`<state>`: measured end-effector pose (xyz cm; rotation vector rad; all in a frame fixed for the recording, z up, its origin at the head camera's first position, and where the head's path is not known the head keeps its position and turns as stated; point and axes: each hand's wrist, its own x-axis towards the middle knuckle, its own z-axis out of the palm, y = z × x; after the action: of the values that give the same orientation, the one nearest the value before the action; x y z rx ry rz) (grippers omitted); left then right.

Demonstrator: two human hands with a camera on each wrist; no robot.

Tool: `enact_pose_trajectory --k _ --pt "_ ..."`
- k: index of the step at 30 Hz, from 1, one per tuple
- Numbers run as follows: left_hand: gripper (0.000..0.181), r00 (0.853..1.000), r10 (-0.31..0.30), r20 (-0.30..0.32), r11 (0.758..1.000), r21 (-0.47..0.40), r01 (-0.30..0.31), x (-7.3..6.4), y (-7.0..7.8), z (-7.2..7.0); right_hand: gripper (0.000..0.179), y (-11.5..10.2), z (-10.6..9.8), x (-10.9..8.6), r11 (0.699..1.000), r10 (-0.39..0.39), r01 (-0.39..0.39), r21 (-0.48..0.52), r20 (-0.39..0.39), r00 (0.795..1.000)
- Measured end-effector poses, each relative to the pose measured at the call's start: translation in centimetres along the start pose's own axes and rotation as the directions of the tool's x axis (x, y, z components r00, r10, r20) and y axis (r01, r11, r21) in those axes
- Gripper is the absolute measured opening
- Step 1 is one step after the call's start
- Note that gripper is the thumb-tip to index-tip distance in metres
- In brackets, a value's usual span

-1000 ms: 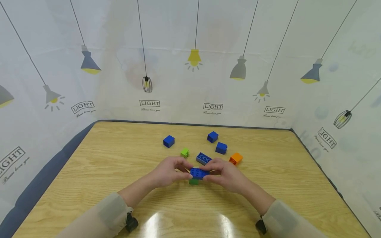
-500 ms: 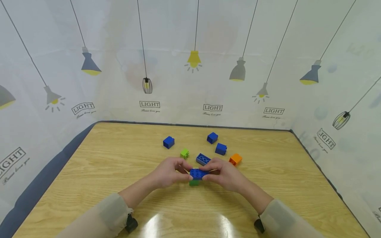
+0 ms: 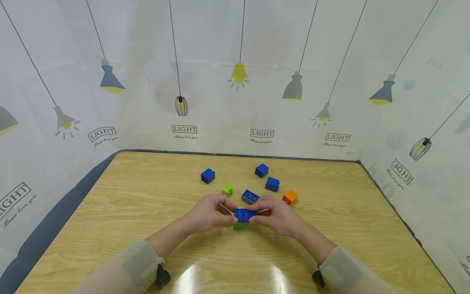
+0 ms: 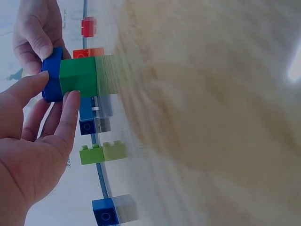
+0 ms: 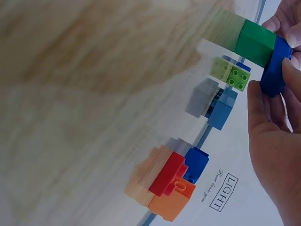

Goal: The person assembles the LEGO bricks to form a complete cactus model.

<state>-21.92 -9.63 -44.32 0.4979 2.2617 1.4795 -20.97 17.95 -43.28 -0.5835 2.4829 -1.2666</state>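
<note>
A long blue toy brick (image 3: 243, 214), studs up, sits on top of a green block (image 3: 239, 226) that stands on the table. My left hand (image 3: 207, 213) pinches the blue brick's left end between thumb and fingers. On its right end, my right hand (image 3: 280, 217) holds the same brick, thumb on the near side. In the left wrist view the blue brick (image 4: 54, 75) lies flush along the green block's (image 4: 79, 76) top. The right wrist view shows its end reaching out past the green block (image 5: 255, 43), with right-hand fingertips round it.
Beyond the hands lie a light green brick (image 3: 227, 190), a blue brick on its side (image 3: 250, 197), an orange brick (image 3: 290, 197) and several smaller blue bricks (image 3: 208, 175). A red brick (image 5: 168, 174) shows beside the orange one. A printed backdrop (image 3: 220, 139) borders the wooden table (image 3: 147, 188).
</note>
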Motion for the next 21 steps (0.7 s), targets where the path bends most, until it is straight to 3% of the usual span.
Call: enact_pose_trajectory --k 5,12,21 --pt "0.03 1.0 -0.01 0.002 0.999 -0.037 0.01 -0.21 -0.08 0.32 0.025 -0.15 -0.08 0.06 1.0 0.003 -0.003 -0.006 0.003 1.0" --pt "0.037 1.0 0.023 0.022 0.997 -0.076 -0.021 -0.36 -0.33 0.69 0.024 -0.32 -0.11 0.15 1.0 0.02 -0.02 -0.02 0.004 1.0" --pt "0.039 1.0 -0.01 0.013 0.992 -0.126 0.011 -0.29 -0.32 0.88 0.024 -0.16 -0.06 0.19 0.999 0.018 -0.018 -0.026 0.001 1.0"
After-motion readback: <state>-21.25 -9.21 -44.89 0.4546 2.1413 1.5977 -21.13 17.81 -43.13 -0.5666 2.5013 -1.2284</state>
